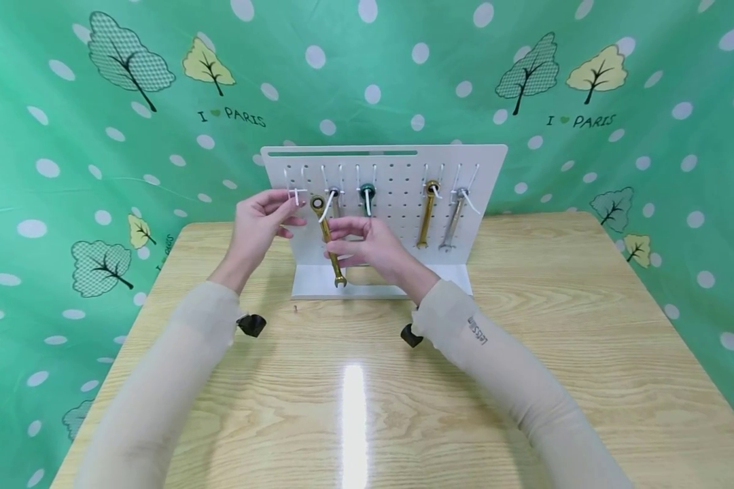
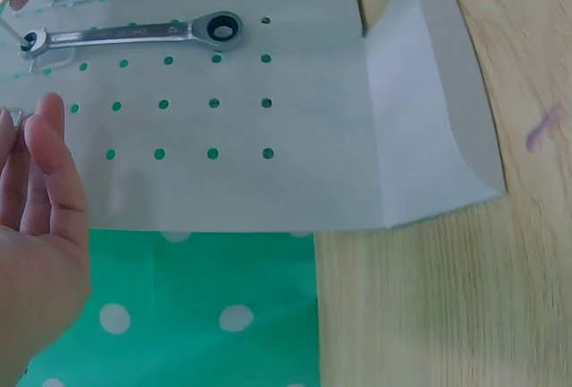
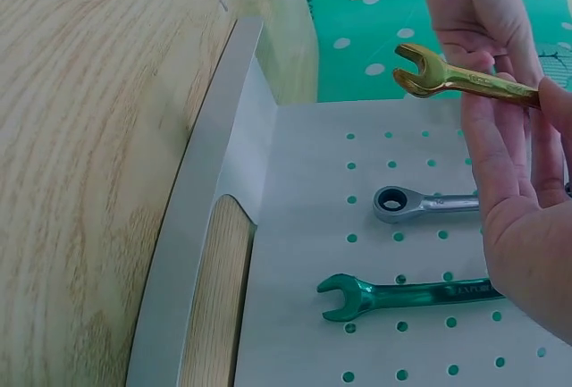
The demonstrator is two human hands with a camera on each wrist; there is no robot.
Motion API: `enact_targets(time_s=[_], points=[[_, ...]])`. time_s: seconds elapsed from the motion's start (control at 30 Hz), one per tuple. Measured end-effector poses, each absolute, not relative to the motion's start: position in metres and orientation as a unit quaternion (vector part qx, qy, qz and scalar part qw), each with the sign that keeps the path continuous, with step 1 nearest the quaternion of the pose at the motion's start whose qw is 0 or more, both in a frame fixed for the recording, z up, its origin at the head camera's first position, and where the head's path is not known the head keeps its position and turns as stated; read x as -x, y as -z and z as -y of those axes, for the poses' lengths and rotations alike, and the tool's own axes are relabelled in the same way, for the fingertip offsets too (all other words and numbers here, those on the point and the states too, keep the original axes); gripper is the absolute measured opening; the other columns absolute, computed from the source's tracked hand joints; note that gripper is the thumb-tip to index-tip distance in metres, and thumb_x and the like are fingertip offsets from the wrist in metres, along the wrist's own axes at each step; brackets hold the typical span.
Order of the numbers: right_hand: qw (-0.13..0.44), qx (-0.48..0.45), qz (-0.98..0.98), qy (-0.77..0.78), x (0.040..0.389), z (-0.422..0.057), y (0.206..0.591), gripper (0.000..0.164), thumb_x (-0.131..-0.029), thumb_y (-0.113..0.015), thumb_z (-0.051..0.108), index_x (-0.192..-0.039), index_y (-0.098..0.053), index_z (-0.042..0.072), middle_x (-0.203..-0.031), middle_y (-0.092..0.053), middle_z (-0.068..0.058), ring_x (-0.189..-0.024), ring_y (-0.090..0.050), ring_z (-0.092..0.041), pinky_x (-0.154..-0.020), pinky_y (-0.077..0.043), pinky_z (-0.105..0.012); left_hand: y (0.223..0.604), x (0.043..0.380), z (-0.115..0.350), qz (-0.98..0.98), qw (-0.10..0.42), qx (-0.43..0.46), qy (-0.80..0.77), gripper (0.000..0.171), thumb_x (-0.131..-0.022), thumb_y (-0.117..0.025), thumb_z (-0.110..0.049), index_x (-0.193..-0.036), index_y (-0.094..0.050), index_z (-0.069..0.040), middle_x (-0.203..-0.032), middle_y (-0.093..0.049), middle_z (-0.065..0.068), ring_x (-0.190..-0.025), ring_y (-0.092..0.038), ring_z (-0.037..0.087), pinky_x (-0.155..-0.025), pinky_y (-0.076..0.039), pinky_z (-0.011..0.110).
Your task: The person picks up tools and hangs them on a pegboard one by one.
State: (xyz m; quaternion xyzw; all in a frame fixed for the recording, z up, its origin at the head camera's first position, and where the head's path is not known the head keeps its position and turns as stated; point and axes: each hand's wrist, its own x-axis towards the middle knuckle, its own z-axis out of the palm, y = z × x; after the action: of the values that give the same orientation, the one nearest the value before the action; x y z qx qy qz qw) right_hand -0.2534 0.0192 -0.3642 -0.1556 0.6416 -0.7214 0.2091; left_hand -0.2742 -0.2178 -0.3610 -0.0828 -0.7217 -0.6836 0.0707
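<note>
My right hand (image 1: 376,246) pinches a gold ratcheting combination wrench (image 1: 328,239) by its shank, held in front of a white pegboard (image 1: 399,204). The wrench's ring end points up and its open jaw down; that open end (image 3: 429,71) shows clearly in the right wrist view. At the board's upper left, my left hand (image 1: 252,223) pinches a white hook (image 1: 296,197) between thumb and fingers. Beside the held wrench, a silver wrench (image 2: 134,35) hangs on another hook, partly covered in the head view. A green wrench (image 3: 402,296) hangs behind my right hand.
On the board's right side hang another gold wrench (image 1: 427,216) and a silver wrench (image 1: 455,221). Their hooks stick out toward me. The board's white base (image 1: 382,292) stands on a wooden table (image 1: 281,394), with a green dotted curtain (image 1: 342,75) behind.
</note>
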Motion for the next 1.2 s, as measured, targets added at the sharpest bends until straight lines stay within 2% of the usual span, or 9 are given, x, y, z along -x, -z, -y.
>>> enact_targets(time_s=[0.4,0.57,0.73,1.0,1.2], points=[[0.208,0.173,-0.632,0.726,0.250,-0.017,0.365,0.035,-0.093,-0.072,-0.001,-0.127,-0.065,0.000,-0.110,-0.067,-0.013,-0.095,-0.073,-0.026,-0.084,-0.062,-0.047,0.358,0.281,0.216,0.703,0.041,0.063,0.707,0.029,-0.093,-0.075,-0.024,-0.116,-0.073,-0.007,-0.111,-0.076,0.005,-0.072,-0.073,0.015,-0.050,-0.055,0.021],[0.213,0.184,-0.632,0.722,0.250,-0.014,0.362,0.036,-0.093,-0.072,0.001,-0.128,-0.064,0.000,-0.115,-0.067,-0.014,-0.097,-0.072,-0.026,-0.084,-0.062,-0.045,0.357,0.281,0.212,0.682,0.024,0.014,0.731,0.031,-0.092,-0.076,-0.026,-0.116,-0.073,-0.008,-0.108,-0.076,0.004,-0.072,-0.073,0.014,-0.053,-0.057,0.020],[0.214,0.192,-0.631,0.720,0.250,-0.005,0.354,0.032,-0.094,-0.073,0.004,-0.125,-0.065,0.002,-0.118,-0.066,-0.015,-0.100,-0.071,-0.029,-0.085,-0.062,-0.045,0.356,0.279,0.209,0.668,0.015,-0.026,0.744,0.026,-0.095,-0.074,-0.022,-0.116,-0.072,-0.007,-0.100,-0.077,0.003,-0.070,-0.073,0.013,-0.056,-0.059,0.021],[0.218,0.134,-0.642,0.723,0.259,0.007,0.355,0.032,-0.093,-0.073,0.002,-0.125,-0.067,0.006,-0.113,-0.065,-0.010,-0.099,-0.071,-0.026,-0.083,-0.063,-0.043,0.352,0.275,0.210,0.644,-0.033,-0.033,0.764,0.026,-0.094,-0.075,-0.023,-0.116,-0.072,-0.009,-0.100,-0.077,0.003,-0.076,-0.074,0.015,-0.062,-0.060,0.022],[0.203,0.098,-0.640,0.735,0.266,0.019,0.359,0.035,-0.093,-0.074,0.002,-0.127,-0.067,0.007,-0.113,-0.068,-0.013,-0.102,-0.071,-0.028,-0.081,-0.063,-0.041,0.351,0.270,0.216,0.658,-0.053,-0.027,0.751,0.027,-0.093,-0.076,-0.029,-0.114,-0.072,-0.013,-0.103,-0.077,0.001,-0.081,-0.074,0.015,-0.064,-0.060,0.023]])
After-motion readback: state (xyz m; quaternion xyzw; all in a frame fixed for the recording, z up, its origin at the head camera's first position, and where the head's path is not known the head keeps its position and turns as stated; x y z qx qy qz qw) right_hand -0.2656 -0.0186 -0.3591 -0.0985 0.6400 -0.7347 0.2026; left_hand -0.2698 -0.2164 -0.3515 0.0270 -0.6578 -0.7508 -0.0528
